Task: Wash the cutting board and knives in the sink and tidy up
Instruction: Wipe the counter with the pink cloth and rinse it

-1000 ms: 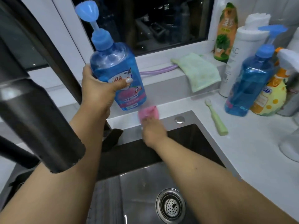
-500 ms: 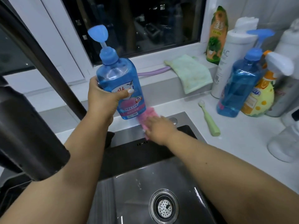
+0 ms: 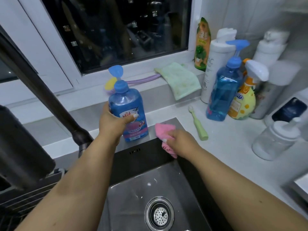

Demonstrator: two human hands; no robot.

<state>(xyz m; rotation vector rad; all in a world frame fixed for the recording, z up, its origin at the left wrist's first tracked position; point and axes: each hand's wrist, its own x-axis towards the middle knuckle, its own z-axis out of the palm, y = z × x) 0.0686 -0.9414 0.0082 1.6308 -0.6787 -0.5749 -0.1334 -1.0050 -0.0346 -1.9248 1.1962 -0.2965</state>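
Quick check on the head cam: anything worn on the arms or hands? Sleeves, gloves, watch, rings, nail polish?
Nothing worn that shows. Both forearms are bare right down to the bottom edge of the frame, with no sleeve or cuff in view. The left hand and right hand have no gloves, and no watch, bracelet or ring is visible. The nails look pale and light-coloured, on the left thumb and one right finger.

Blue soap bottle (image 3: pixel 127 112) in my left hand (image 3: pixel 113 124), pink-and-white label, blue pump cap. Pink cloth (image 3: pixel 164 130) in my right hand (image 3: pixel 180 141). Pale green rag (image 3: pixel 180 79) on the sill, green toothbrush (image 3: pixel 199 125) on the white tabletop (image 3: pixel 233 147), and an orange-and-yellow spray bottle (image 3: pixel 245 100) with white trigger.
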